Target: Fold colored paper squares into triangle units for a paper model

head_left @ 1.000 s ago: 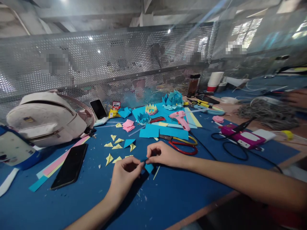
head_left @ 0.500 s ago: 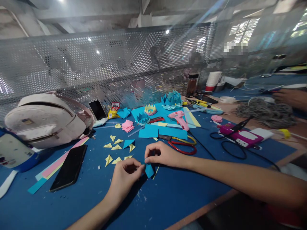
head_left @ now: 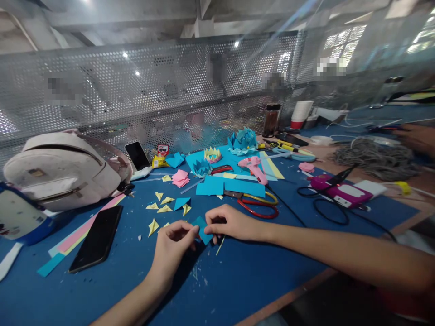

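Observation:
A small blue square of paper [head_left: 203, 231] is held between my two hands, just above the blue table mat. My left hand [head_left: 175, 242] pinches its left corner between thumb and fingers. On the opposite corner, my right hand [head_left: 229, 222] closes thumb and fingertips. Several folded yellow paper triangles [head_left: 164, 208] lie beyond my left hand, with a folded blue paper triangle [head_left: 181, 203] among them. Scissors [head_left: 260, 201] with red and yellow handles rest just past my right hand, partly under blue paper strips [head_left: 234, 186].
A pink glue gun [head_left: 253, 167], blue paper flowers [head_left: 243, 141] and a yellow paper ring [head_left: 212, 155] are at the back. Left are a phone [head_left: 97, 240] and a pale backpack [head_left: 64, 170]. Right, a magenta device [head_left: 341, 190] trails a black cable. Another person's hand [head_left: 414, 138] blurs far right.
The blue paper was narrow and hung under my fingertips; now it shows as a flat square stretched between both hands. My left hand has shifted slightly left.

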The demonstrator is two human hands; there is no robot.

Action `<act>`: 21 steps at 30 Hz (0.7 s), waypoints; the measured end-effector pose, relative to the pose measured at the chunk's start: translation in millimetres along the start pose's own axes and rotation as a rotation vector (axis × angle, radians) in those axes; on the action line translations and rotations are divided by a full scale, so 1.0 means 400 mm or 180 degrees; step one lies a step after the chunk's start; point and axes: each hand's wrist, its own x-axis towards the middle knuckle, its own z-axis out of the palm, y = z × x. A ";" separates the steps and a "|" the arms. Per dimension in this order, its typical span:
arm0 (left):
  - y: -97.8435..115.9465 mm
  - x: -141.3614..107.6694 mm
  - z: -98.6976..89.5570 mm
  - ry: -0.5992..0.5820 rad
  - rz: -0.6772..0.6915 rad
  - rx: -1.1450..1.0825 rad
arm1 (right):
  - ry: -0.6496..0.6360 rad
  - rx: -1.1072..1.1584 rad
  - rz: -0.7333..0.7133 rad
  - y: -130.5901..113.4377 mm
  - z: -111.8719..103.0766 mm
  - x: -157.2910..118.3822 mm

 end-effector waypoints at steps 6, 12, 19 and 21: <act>-0.008 0.000 0.002 0.0078 0.0005 -0.0107 | 0.0024 -0.0122 -0.0071 -0.005 0.005 -0.002; 0.004 -0.003 0.002 0.0182 0.0016 -0.0156 | -0.0009 -0.0150 -0.0126 -0.014 0.002 -0.003; -0.005 -0.001 0.004 0.0225 -0.0013 -0.0218 | 0.0133 -0.0193 -0.0172 -0.009 0.002 -0.002; -0.005 -0.002 0.007 0.0185 -0.0044 -0.0251 | 0.0283 -0.0179 -0.0216 -0.002 -0.001 0.001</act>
